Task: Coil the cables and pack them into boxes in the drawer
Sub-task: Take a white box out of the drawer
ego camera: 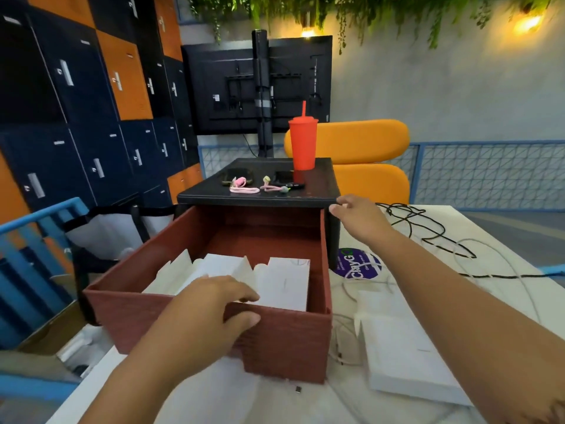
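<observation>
So the reddish-brown textured drawer (284, 347) sits dead centre of the frame, pulled wide open. Packed into its near end are a few white cardboard boxes (284, 283), standing side by side with their top flaps up. One more flat white cardboard box (406, 362) lies at lower right, just beside the drawer, flaps open at its left end. The thin black cable (428, 237) sprawls uncoiled at mid right, and the thin white cables (504, 261) loop loosely around it, some trailing beside the flat box.

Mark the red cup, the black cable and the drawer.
red cup (302, 145), head view, middle of its body.
black cable (449, 248), head view, on its straight lower stretch.
drawer (284, 347), head view, outer face of its front wall.
</observation>
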A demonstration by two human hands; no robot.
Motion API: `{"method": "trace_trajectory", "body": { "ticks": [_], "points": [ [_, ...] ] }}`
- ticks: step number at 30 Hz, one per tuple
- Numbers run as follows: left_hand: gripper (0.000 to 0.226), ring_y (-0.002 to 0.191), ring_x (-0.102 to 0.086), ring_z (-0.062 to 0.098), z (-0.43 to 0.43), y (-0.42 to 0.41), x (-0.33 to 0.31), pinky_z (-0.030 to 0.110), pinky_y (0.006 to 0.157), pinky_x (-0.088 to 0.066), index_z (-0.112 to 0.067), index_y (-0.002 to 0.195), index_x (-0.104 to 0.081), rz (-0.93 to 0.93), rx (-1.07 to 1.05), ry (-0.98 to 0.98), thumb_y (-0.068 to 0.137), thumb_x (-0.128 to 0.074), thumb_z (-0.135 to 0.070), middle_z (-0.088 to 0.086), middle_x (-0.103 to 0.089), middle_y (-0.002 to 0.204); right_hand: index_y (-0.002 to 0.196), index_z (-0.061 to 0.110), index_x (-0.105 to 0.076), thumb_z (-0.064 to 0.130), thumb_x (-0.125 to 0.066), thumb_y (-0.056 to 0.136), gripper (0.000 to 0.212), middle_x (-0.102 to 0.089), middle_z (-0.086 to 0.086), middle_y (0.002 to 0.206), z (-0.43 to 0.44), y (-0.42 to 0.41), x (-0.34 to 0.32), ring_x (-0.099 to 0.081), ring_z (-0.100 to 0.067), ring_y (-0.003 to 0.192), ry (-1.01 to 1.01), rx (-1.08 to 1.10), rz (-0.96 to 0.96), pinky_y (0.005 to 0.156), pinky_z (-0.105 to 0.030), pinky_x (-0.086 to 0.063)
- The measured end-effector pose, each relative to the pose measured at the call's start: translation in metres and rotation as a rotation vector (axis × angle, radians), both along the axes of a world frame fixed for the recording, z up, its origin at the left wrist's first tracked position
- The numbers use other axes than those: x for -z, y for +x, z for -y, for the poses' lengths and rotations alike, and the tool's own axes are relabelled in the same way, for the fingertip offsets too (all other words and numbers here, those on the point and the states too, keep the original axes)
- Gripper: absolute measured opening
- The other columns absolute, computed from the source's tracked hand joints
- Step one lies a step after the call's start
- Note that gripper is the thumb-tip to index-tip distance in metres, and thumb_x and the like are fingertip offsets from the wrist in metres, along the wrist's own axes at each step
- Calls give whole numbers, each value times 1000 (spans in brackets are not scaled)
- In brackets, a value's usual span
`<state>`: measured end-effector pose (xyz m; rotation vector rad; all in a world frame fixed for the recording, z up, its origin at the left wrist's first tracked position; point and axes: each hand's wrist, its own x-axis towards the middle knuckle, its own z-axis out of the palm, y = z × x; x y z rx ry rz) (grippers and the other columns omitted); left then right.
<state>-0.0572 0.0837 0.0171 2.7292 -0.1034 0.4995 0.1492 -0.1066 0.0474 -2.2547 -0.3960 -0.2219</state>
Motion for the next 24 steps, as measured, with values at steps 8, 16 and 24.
{"method": "trace_trajectory", "body": {
  "ticks": [8, 16, 24],
  "points": [
    [18, 81, -49, 1, -10, 3, 9, 17, 72, -32, -38, 70, -52, -8, 29, 18, 86, -59, -37, -23, -54, 68, 140, 9, -39, 34, -40, 98, 49, -30, -12, 151, -39, 61, 7, -29, -26, 138, -136, -63, 2, 111, -35, -23],
    [16, 78, -49, 6, -10, 4, 16, 14, 79, -29, -30, 76, -59, 67, 18, 17, 87, -57, -42, -16, -58, 69, 137, 7, -43, 24, -40, 99, 42, -36, -12, 146, -38, 77, 20, -32, -26, 135, -132, -42, 116, 105, -29, -24],
    [20, 77, -44, 8, -6, 42, 8, 21, 67, -26, -27, 71, -54, 77, 14, 17, 89, -57, -34, -12, -52, 67, 134, 9, -47, 21, -40, 99, 38, -41, -10, 143, -37, 82, 20, -37, -25, 132, -103, -49, 119, 104, -29, -27]
  ]
}}
